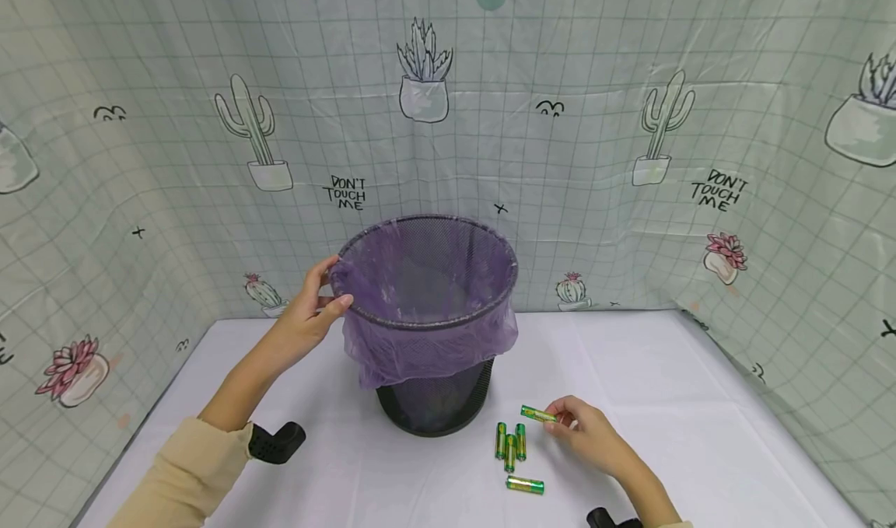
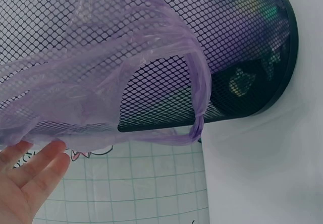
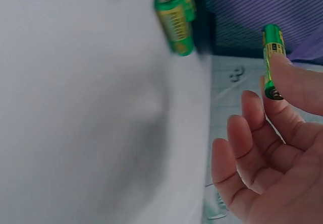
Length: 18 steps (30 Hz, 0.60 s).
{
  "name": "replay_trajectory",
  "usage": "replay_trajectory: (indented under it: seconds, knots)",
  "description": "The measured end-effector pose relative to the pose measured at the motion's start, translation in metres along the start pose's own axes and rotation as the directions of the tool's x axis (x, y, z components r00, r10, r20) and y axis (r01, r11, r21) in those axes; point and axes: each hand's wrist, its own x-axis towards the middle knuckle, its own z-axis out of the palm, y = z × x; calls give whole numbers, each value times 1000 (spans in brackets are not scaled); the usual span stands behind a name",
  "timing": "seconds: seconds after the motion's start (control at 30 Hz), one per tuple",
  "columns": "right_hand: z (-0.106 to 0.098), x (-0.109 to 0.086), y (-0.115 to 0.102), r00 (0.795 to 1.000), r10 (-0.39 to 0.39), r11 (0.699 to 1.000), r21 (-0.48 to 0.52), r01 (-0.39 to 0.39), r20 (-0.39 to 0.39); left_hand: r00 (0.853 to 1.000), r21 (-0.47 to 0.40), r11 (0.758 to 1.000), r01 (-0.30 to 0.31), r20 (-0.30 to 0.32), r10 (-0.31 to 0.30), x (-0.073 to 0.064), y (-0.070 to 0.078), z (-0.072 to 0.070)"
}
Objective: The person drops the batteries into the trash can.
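A black mesh wastebasket (image 1: 434,400) stands on the white table, lined with a purple plastic bag (image 1: 434,353) folded over its rim. At the rim's left side my left hand (image 1: 308,310) rests with thumb and fingers spread apart. The left wrist view shows its fingers (image 2: 43,168) fairly straight against the outside of the bag. To the right of the basket, my right hand (image 1: 584,435) pinches a green and yellow battery (image 1: 537,414) between thumb and index finger, just above the table. Its other fingers are loosely bent. Several similar batteries (image 1: 510,452) lie on the table beside this hand.
One battery (image 1: 525,485) lies crosswise, nearer to me than the others. A grid-patterned curtain (image 1: 595,240) with cactus drawings hangs behind and at both sides of the white table (image 1: 322,466). Through the mesh, colourful items (image 2: 252,77) show dimly low in the basket.
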Motion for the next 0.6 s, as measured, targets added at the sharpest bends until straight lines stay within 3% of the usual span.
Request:
replay_trajectory:
  seconds: [0.33, 0.6]
  knots:
    - [-20, 7, -44, 983, -136, 991, -7, 136, -122, 1000, 4, 1000, 2, 7, -2, -1, 2, -1]
    - [-40, 7, -79, 941, -271, 962, -31, 270, -204, 1000, 4, 1000, 9, 5, -9, 0, 1, 0]
